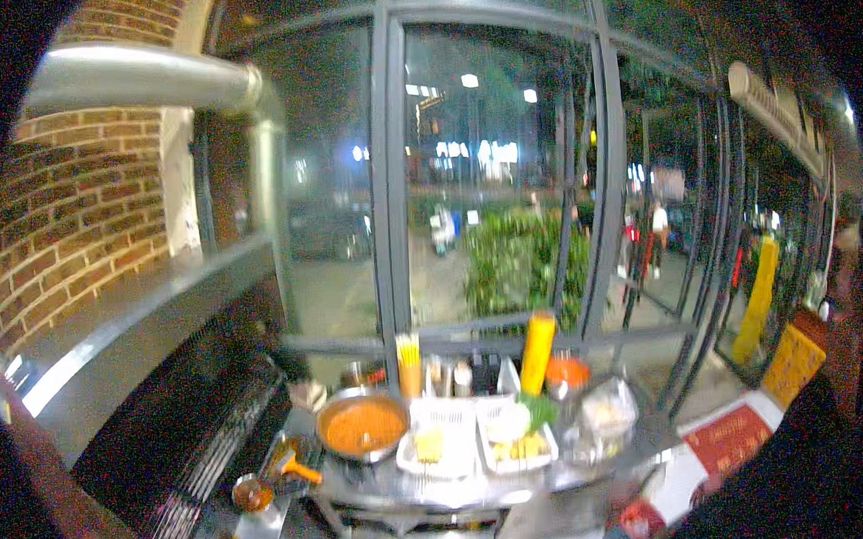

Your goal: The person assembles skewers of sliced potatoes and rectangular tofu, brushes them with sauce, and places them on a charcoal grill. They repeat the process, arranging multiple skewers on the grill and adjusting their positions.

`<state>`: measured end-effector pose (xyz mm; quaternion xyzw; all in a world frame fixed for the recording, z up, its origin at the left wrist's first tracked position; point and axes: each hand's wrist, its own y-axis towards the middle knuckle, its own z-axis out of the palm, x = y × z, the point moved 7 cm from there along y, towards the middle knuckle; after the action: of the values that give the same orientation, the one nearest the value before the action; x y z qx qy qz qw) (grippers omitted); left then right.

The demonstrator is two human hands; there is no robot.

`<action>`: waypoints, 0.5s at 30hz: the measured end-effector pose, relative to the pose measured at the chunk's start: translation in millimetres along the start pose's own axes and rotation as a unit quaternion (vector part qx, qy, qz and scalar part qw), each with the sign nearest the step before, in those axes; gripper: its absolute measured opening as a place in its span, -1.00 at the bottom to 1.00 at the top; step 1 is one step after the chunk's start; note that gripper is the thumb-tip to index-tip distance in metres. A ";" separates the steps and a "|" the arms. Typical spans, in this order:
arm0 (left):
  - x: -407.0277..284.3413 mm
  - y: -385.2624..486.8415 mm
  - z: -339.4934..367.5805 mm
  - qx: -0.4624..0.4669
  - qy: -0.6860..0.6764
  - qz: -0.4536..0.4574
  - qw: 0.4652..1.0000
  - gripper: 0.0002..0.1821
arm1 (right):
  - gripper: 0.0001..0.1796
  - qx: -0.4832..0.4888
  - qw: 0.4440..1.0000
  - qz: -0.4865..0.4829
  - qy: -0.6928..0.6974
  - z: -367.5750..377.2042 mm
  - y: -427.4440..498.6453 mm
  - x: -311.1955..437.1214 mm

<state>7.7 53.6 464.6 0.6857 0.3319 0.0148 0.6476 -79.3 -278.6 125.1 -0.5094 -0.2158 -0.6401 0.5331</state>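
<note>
Neither of my hands is in view. Before me is a steel work counter [448, 493], slightly blurred. A metal bowl [326, 447] of orange-red sauce [365, 425] stands on its left side. Right of it sit a white tray [454, 462] with a yellow food piece [430, 445] and another white tray [548, 461] with yellow pieces and a green leaf [542, 413]. A clear plastic bag [611, 410] with pale contents lies at the right end. An orange-handled brush [299, 469] rests left of the counter, near a small bowl of reddish sauce [253, 494].
A long grill with metal bars [216, 459] runs along the left beneath a metal hood [151, 310]. Behind the counter stand a cup of skewers [409, 364], a tall yellow container [538, 351], an orange-red container [567, 370] and a glass window frame [392, 199]. Red-and-white boxes [728, 437] are at right.
</note>
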 end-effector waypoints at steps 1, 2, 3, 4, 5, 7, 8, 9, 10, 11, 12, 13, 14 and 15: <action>2.1 -2.8 0.7 -0.005 0.006 0.001 1.000 -0.51 | -0.80 -0.037 0.999 0.020 0.020 2.7 17.6 -8.1; 4.3 -6.0 2.0 -0.008 0.014 0.003 1.000 -0.51 | -0.80 -0.031 0.998 0.024 0.043 11.7 30.8 -11.7; 5.4 -5.6 2.1 -0.013 0.018 0.003 1.000 -0.50 | -0.80 -0.028 0.997 0.028 0.060 17.4 38.9 -13.5; 6.0 -7.9 4.5 -0.019 0.021 -0.002 1.000 -0.49 | -0.79 -0.022 0.997 0.022 0.067 20.3 45.4 -11.1; 5.9 -7.1 6.9 -0.018 0.023 -0.003 1.000 -0.48 | -0.77 0.001 0.996 0.005 0.085 29.4 48.4 -9.0; 4.2 0.7 17.1 -0.011 0.016 0.000 1.000 -0.47 | -0.77 0.015 0.997 -0.030 0.065 34.5 46.8 2.2; 2.1 5.8 24.0 -0.007 0.012 0.004 1.000 -0.46 | -0.78 0.008 0.997 -0.025 0.070 31.0 42.6 5.6; 0.5 9.5 30.4 -0.004 0.005 0.008 1.000 -0.45 | -0.78 0.005 0.997 -0.022 0.073 29.2 41.1 6.2; -2.9 10.1 37.1 -0.005 0.002 0.010 1.000 -0.44 | -0.78 0.003 0.998 0.000 0.058 23.5 38.1 3.5; -6.6 9.2 42.5 -0.003 -0.004 0.010 1.000 -0.43 | -0.78 0.001 0.999 0.026 0.038 17.0 38.0 -2.0; -9.2 8.4 51.1 0.004 -0.013 0.011 1.000 -0.43 | -0.78 -0.011 0.999 -0.002 0.051 7.8 38.4 -2.2; -12.1 9.1 59.5 0.010 -0.023 0.015 1.000 -0.42 | -0.80 -0.017 0.994 -0.059 0.096 1.7 41.1 -0.7; -15.4 8.2 68.2 0.018 -0.036 0.019 0.999 -0.41 | -0.77 0.011 0.997 0.004 0.080 -1.5 46.5 -13.5; -18.7 6.8 76.9 0.024 -0.048 0.022 0.998 -0.40 | -0.71 0.041 0.995 0.068 0.063 -6.0 51.0 -26.9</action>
<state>30.7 -22.5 466.0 0.7082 0.2850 -0.0119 0.6458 -38.2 -288.3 85.4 -0.4592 -0.1726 -0.6239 0.6084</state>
